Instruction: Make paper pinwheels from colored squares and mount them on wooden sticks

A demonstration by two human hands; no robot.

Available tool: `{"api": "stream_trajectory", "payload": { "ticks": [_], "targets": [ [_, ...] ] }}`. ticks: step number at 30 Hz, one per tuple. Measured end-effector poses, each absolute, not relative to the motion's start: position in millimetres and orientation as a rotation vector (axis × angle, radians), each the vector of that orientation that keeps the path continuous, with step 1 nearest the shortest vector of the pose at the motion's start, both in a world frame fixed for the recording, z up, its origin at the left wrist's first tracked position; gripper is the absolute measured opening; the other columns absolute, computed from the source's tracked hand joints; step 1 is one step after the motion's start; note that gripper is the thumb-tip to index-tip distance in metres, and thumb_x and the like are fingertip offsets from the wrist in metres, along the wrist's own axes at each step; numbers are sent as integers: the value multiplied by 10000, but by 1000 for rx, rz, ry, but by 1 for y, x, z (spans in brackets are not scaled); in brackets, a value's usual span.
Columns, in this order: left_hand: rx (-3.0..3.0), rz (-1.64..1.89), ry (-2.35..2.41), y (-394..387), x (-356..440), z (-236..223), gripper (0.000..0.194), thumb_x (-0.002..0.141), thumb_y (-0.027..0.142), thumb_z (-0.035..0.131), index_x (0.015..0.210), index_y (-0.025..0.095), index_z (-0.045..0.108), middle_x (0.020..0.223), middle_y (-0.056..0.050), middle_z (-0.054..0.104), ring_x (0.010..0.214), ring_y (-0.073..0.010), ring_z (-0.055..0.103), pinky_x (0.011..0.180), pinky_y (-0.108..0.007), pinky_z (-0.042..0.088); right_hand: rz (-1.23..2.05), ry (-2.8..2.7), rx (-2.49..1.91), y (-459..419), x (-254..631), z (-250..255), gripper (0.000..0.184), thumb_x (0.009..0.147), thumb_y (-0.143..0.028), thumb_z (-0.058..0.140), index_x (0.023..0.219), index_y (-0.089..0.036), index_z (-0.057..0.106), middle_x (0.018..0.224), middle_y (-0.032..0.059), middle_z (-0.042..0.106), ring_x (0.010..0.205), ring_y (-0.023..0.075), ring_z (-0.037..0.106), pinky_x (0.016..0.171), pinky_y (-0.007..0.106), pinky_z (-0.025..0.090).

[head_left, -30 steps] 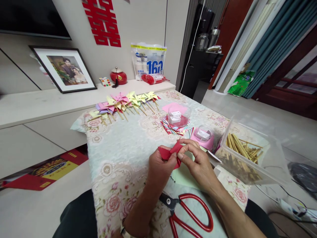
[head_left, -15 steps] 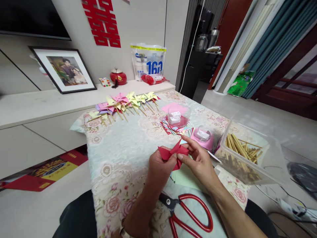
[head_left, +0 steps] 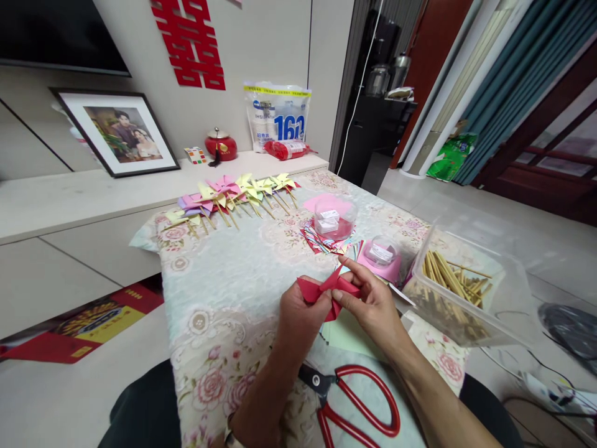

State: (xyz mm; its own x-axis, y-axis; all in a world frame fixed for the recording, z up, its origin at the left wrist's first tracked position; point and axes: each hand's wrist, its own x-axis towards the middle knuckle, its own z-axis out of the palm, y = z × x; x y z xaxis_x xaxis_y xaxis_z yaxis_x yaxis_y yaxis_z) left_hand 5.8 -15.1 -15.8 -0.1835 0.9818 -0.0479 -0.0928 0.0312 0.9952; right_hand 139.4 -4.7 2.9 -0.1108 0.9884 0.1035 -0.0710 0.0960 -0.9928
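Note:
A red paper pinwheel (head_left: pixel 332 283) with folded, pointed blades is held between both hands above the table. My left hand (head_left: pixel 305 308) pinches its left side and centre, thumb on top. From the right, my right hand (head_left: pixel 370 295) grips it between thumb and fingers, its index finger stretched along the far edge. The thumbs meet near the middle, and what lies under them is hidden. Below the hands lie sheets of light green paper (head_left: pixel 352 339). Red-handled scissors (head_left: pixel 368 398) rest on the cloth between my forearms.
Finished pinwheels on sticks (head_left: pixel 233 193) lie at the table's far left. Two clear round containers (head_left: pixel 334 218) stand beyond my hands, near stacked coloured paper (head_left: pixel 317 239). A transparent bin (head_left: pixel 504 305) of thin sticks (head_left: pixel 452 280) is at the right.
Both hands keep hold of the red paper pinwheel in nearly the same place. Its right-hand blade is more covered by my right fingers now. The whole view has shifted slightly.

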Motion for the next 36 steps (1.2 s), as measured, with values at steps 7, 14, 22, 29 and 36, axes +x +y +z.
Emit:
{"api": "stream_trajectory", "payload": {
  "ticks": [7, 14, 22, 29, 36],
  "targets": [
    [951, 1337, 1257, -14, 7, -14, 159, 634, 279, 707, 650, 153, 610, 572, 29, 578, 553, -119, 492, 545, -236, 418, 1265, -1283, -1004, -4, 140, 0, 554, 759, -237, 748, 1278, -186, 562, 837, -22, 639, 759, 142, 605, 732, 298, 469],
    [935, 1324, 1241, -14, 7, -21, 166, 660, 288, 714, 623, 152, 626, 570, 21, 590, 551, -121, 503, 538, -233, 414, 1274, -1265, -1012, -3, 138, 1, 517, 740, -233, 756, 1229, -189, 590, 811, -22, 656, 738, 144, 617, 721, 293, 476],
    [910, 1300, 1281, -13, 7, -20, 199, 633, 309, 711, 599, 162, 581, 547, 33, 557, 539, -118, 487, 538, -238, 410, 1304, -1251, -1016, -2, 138, -1, 482, 726, -236, 756, 1186, -194, 618, 794, -22, 658, 704, 145, 613, 684, 285, 467],
    [926, 1341, 1327, -12, 8, -24, 199, 622, 309, 722, 638, 166, 584, 555, 37, 567, 537, -118, 497, 542, -237, 416, 1325, -1224, -1002, -1, 138, -4, 496, 713, -220, 758, 1193, -203, 634, 786, -28, 658, 700, 148, 612, 684, 283, 470],
    [947, 1350, 1313, -13, 7, -26, 208, 651, 321, 724, 684, 171, 584, 557, 49, 561, 529, -113, 495, 543, -234, 421, 1336, -1234, -1003, 0, 139, -6, 467, 732, -237, 750, 1189, -224, 651, 826, -12, 685, 751, 175, 640, 721, 304, 494]
  ]
}}
